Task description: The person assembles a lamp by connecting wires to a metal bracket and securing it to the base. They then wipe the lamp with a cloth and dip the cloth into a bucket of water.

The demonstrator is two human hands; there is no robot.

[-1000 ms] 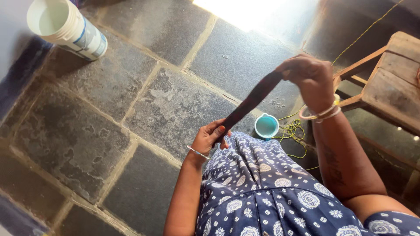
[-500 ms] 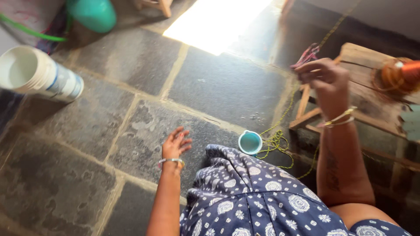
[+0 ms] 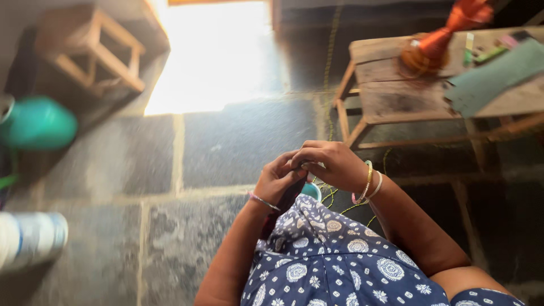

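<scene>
Hands: left hand (image 3: 276, 180) & right hand (image 3: 328, 163) together, fingertips touching, above lap.
Grip: both pinch top end of dark strip (image 3: 286, 199); fingers closed on it.
Strip: dark, narrow; hangs down from hands, lower end vs. blue patterned dress (image 3: 340, 255); blurred, material n/a.
Cup: small teal cup (image 3: 311, 191) on stone floor (image 3: 226, 141), just behind hands, mostly hidden.
Thread: yellow thread (image 3: 331, 192) loose on floor beside cup, near right wrist.
Tabletop: wooden bench (image 3: 408, 99) upper right; carries orange thread cone (image 3: 436, 39) & green sheet (image 3: 493, 73).
Left side: white plastic container (image 3: 31, 238) lying on floor; teal pot (image 3: 37, 122) and wooden stool (image 3: 93, 51) farther back.
</scene>
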